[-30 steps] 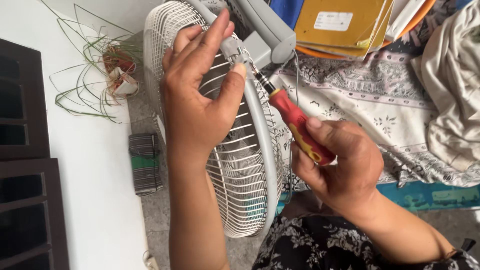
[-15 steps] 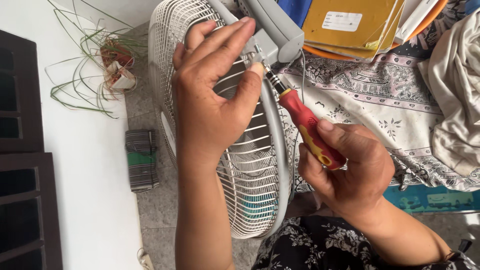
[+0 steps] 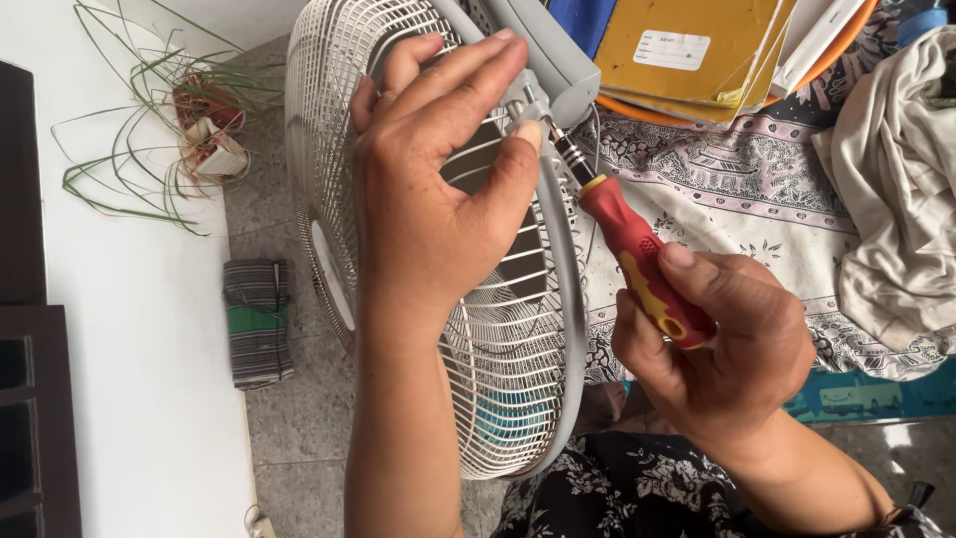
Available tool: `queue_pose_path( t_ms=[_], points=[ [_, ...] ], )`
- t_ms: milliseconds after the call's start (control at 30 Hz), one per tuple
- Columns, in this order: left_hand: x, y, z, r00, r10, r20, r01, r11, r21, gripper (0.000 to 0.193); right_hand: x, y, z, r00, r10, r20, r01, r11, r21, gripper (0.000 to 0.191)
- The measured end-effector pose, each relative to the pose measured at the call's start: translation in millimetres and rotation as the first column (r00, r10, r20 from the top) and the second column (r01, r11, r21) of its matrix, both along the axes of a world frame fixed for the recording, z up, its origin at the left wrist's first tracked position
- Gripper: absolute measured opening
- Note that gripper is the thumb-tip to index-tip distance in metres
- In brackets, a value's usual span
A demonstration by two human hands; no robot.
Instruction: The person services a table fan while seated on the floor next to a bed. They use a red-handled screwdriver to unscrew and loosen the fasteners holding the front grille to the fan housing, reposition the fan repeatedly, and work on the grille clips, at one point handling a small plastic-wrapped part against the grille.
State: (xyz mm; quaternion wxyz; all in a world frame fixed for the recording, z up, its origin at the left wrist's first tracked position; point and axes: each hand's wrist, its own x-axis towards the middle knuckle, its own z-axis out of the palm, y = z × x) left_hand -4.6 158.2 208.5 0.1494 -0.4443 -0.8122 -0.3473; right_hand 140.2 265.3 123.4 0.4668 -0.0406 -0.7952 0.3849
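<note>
The left hand lies spread over the wire guard of a white fan, fingers stretched flat across the wires and the thumb tip pressed near a small metal clip at the guard's rim, so it steadies the fan rather than closing round anything. The right hand is wrapped firmly round the red and yellow handle of a screwdriver, whose dark shaft slants up and to the left, its tip meeting the clip just beside the left thumb. The fan lies on its side across the person's lap, the guard's round face turned toward the wall, with its grey neck running up out of the picture. Behind the fan a patterned cloth covers a low surface, and on it rest yellow folders and a crumpled beige garment. To the left, on the stone floor, sits a folded striped cloth, and farther up a small potted plant with long thin leaves stands near the white wall.
</note>
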Motion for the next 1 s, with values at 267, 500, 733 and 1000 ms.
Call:
queue_pose_path(
  t_ms=[267, 500, 733, 1000],
  points=[
    [0.8, 0.2, -0.1, 1.0, 0.006, 0.014, -0.006, 1.0, -0.01, 0.031, 2.9, -2.4, 4.7, 0.994, -0.097, 0.055, 0.093, 0.993, 0.072, 0.039],
    [1.1, 0.5, -0.7, 1.0, 0.007, 0.022, -0.007, 1.0, -0.019, 0.031, 2.0, -3.3, 2.7, 0.999, -0.021, 0.027, 0.021, 1.0, -0.015, 0.039],
    [2.1, 0.3, -0.8, 0.999, 0.016, 0.038, -0.015, 1.0, -0.016, 0.026, 5.3, -4.4, -0.2, 1.0, -0.002, 0.027, 0.003, 0.999, -0.044, 0.04],
    [2.2, 0.3, -1.8, 0.999, 0.018, 0.035, -0.018, 1.0, -0.012, 0.026, 6.0, -1.7, -4.0, 0.999, 0.047, 0.0, -0.047, 0.993, -0.106, 0.042]
  ],
)
